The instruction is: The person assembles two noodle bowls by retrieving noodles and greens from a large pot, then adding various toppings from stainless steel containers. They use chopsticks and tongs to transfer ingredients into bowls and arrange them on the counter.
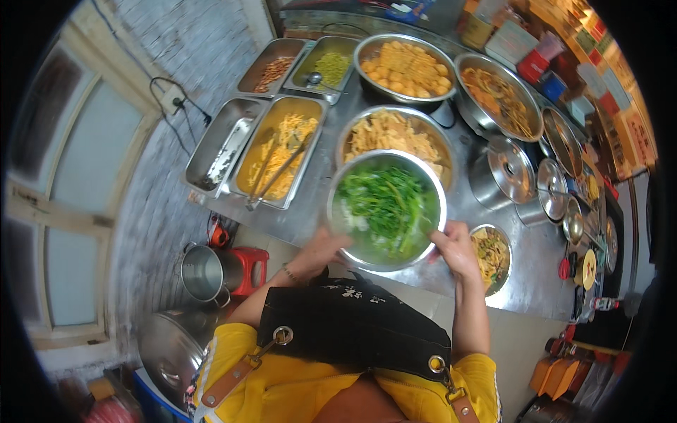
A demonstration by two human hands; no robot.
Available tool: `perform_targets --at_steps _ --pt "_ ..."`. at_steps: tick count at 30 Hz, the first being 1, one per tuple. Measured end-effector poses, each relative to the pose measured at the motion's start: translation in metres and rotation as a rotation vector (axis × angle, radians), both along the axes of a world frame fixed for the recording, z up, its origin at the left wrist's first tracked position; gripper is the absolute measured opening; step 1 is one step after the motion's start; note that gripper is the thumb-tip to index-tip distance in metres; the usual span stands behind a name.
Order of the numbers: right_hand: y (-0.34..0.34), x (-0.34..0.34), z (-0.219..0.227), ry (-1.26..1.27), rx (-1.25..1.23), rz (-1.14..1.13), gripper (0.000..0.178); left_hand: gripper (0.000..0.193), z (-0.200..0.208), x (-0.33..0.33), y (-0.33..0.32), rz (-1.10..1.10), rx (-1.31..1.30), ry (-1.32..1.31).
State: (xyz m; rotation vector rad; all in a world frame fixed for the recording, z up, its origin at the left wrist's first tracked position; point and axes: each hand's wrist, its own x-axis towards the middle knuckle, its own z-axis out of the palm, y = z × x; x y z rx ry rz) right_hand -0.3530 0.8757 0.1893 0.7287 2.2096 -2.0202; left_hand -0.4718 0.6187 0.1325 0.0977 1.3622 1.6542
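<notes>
Between my hands is a round metal bowl point(438, 190) of bright leafy greens point(388, 208), held at the table's near edge. My left hand point(326, 248) grips its lower left rim, the fingers partly hidden under it. On the lower right rim, my right hand point(455, 247) has its thumb over the edge. Just beyond, and partly covered by it, sits a bowl of pale yellow cut pieces point(395, 134). A smaller bowl of mixed chopped food point(491, 257) stands beside my right hand.
Rectangular metal pans stand at left, one with yellow shreds point(293, 141) and tongs point(282, 173). Farther back are bowls of round golden pieces point(405, 67) and brownish strips point(501, 99). Lidded pots point(504, 169) line the right. A bucket point(204, 271) and red stool point(250, 268) are below left.
</notes>
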Motion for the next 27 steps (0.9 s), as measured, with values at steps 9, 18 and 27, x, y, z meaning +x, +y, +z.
perform_targets --at_steps 9,18,27 --pt "-0.155 -0.204 -0.056 0.128 0.234 0.359 0.058 0.036 0.039 -0.052 -0.193 0.778 -0.117 0.249" --pt "-0.260 -0.282 -0.073 -0.098 0.835 0.491 0.078 0.032 0.029 -0.088 -0.238 0.822 -0.166 0.166" --pt "-0.198 -0.225 0.001 0.077 0.781 0.358 0.082 0.026 0.015 -0.111 -0.230 0.742 -0.162 0.209"
